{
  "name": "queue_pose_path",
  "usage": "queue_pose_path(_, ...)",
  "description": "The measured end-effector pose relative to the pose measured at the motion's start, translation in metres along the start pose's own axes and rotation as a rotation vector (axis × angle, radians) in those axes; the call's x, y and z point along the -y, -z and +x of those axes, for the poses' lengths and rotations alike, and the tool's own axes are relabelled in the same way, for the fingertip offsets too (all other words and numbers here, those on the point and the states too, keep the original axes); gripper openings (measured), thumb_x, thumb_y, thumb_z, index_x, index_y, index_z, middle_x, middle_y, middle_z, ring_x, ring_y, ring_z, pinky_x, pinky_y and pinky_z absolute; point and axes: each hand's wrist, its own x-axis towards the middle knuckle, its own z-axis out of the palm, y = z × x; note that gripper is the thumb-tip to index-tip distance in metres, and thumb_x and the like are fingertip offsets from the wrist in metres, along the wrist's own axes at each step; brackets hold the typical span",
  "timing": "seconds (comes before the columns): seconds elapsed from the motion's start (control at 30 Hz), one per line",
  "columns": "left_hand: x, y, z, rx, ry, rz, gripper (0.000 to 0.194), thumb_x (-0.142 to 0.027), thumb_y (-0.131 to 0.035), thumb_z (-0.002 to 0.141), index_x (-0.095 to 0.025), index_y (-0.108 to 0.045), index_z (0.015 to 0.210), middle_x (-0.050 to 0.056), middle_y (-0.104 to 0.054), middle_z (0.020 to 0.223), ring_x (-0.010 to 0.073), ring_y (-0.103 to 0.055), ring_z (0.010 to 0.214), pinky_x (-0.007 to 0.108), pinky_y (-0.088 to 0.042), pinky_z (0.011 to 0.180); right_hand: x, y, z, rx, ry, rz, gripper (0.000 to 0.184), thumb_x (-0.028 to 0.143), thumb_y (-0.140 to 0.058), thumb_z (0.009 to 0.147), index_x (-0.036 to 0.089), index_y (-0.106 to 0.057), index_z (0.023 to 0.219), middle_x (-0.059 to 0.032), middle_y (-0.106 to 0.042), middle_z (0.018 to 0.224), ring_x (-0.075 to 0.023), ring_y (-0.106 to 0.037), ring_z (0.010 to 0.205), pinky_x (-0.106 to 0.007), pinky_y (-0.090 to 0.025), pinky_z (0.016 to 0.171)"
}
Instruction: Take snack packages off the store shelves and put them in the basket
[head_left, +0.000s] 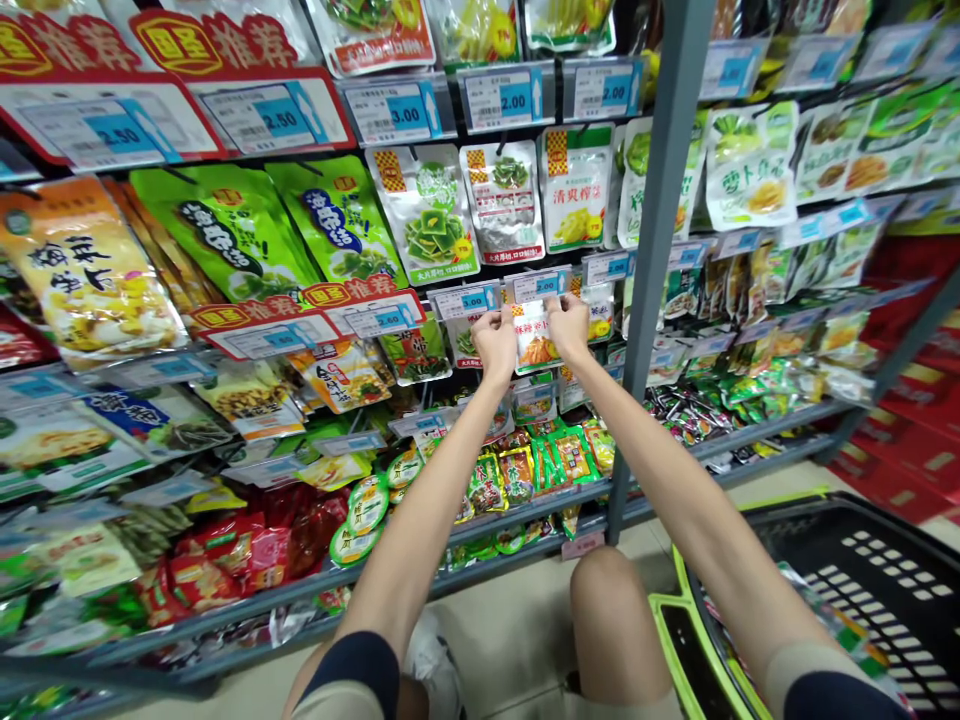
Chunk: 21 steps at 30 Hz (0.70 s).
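Observation:
Both my arms reach out to a shop shelf of hanging food pouches. My left hand point(494, 342) and my right hand point(568, 322) each pinch an upper corner of one white snack pouch point(537, 346) with red lettering and an orange picture. The pouch hangs just under a blue price tag point(540, 286). My fingers are curled closed on the pouch's top edge. Green pouches point(430, 212) hang on the row above.
A grey shelf upright point(651, 270) stands right of my hands. A black shopping basket point(862, 590) with a green rim sits on the floor at lower right, holding some packets. My knee point(604, 610) shows below. Lower shelves hold several red and green packets.

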Motion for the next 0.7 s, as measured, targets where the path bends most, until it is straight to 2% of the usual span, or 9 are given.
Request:
queue_pose_path(0.1,-0.007,0.006,0.011,0.043,-0.032,0.287,0.045,-0.048,-0.061,0.104,-0.015,-0.073,0.076,0.010,-0.073,0.074,0.0196,-0.065,0.070,0.029,-0.046,0.074,0.002,0.002,0.006,0.021,0.013,-0.131,0.032,0.046,-0.061,0.097,0.017,-0.071,0.085,-0.0079,-0.074,0.084,-0.0238,-0.065,0.082,-0.035,-0.051,0.085)
queue_pose_path(0.23,-0.021,0.022,0.019,0.175,-0.192,0.718,0.046,-0.044,-0.057,0.107,-0.013,-0.075,0.078,0.019,-0.077,0.086,0.0306,-0.073,0.092,0.037,-0.049,0.090,0.012,0.019,0.001,0.057,0.067,-0.289,0.031,0.047,-0.066,0.096,0.017,-0.073,0.093,-0.0151,-0.076,0.094,-0.0312,-0.070,0.094,-0.046,-0.051,0.101)
queue_pose_path(0.3,-0.027,0.033,0.014,0.237,-0.242,0.773,0.045,-0.047,-0.060,0.105,-0.012,-0.075,0.079,0.022,-0.077,0.088,0.0329,-0.074,0.091,0.039,-0.051,0.089,0.020,0.030,-0.012,0.012,0.106,-0.240,0.038,0.054,-0.067,0.097,0.017,-0.072,0.105,-0.0170,-0.076,0.106,-0.0323,-0.070,0.104,-0.049,-0.050,0.107)
queue_pose_path(0.37,-0.031,0.042,0.001,0.327,-0.220,0.647,0.045,-0.050,-0.062,0.103,-0.013,-0.075,0.080,0.019,-0.076,0.081,0.0291,-0.074,0.075,0.036,-0.052,0.077,0.028,0.039,-0.028,0.002,0.051,-0.035,0.046,0.061,-0.066,0.097,0.019,-0.069,0.115,-0.0150,-0.074,0.115,-0.0289,-0.070,0.107,-0.045,-0.055,0.102)
queue_pose_path(0.43,-0.033,0.051,-0.025,0.424,-0.144,0.401,0.046,-0.053,-0.059,0.103,-0.014,-0.075,0.084,0.014,-0.075,0.074,0.0222,-0.069,0.057,0.031,-0.049,0.061,0.036,0.043,-0.042,0.073,-0.092,0.230,0.050,0.066,-0.065,0.095,0.022,-0.067,0.119,-0.0108,-0.075,0.114,-0.0231,-0.072,0.098,-0.037,-0.060,0.087)
queue_pose_path(0.53,-0.025,0.070,-0.084,0.475,-0.038,0.121,0.050,-0.060,-0.053,0.104,-0.016,-0.074,0.092,0.007,-0.073,0.070,0.0157,-0.061,0.045,0.025,-0.041,0.049,0.044,0.042,-0.048,0.148,-0.232,0.458,0.053,0.071,-0.073,0.089,0.025,-0.067,0.113,-0.0059,-0.076,0.111,-0.0157,-0.070,0.083,-0.028,-0.058,0.068)
queue_pose_path(0.6,-0.006,0.095,-0.131,0.516,-0.024,0.136,0.054,-0.061,-0.051,0.104,-0.017,-0.072,0.083,0.003,-0.069,0.063,0.0137,-0.058,0.045,0.024,-0.040,0.051,0.048,0.038,-0.044,0.125,-0.253,0.495,0.053,0.071,-0.078,0.086,0.025,-0.067,0.108,-0.0045,-0.076,0.107,-0.0137,-0.068,0.080,-0.025,-0.056,0.064)
queue_pose_path(0.67,0.026,0.130,-0.171,0.623,-0.026,0.305,0.061,-0.061,-0.051,0.103,-0.016,-0.064,0.064,0.002,-0.061,0.054,0.0132,-0.056,0.047,0.025,-0.041,0.057,0.052,0.035,-0.039,0.107,-0.255,0.492,0.052,0.071,-0.079,0.085,0.025,-0.068,0.106,-0.0044,-0.075,0.103,-0.0141,-0.067,0.080,-0.026,-0.056,0.062)
queue_pose_path(0.7,0.045,0.151,-0.184,0.713,0.008,0.389,0.063,-0.063,-0.051,0.102,-0.016,-0.063,0.061,0.001,-0.058,0.051,0.0139,-0.055,0.048,0.025,-0.041,0.058,0.054,0.035,-0.039,0.105,-0.242,0.476,0.052,0.071,-0.079,0.085,0.025,-0.068,0.107,-0.0045,-0.075,0.102,-0.0148,-0.067,0.081,-0.027,-0.055,0.062)
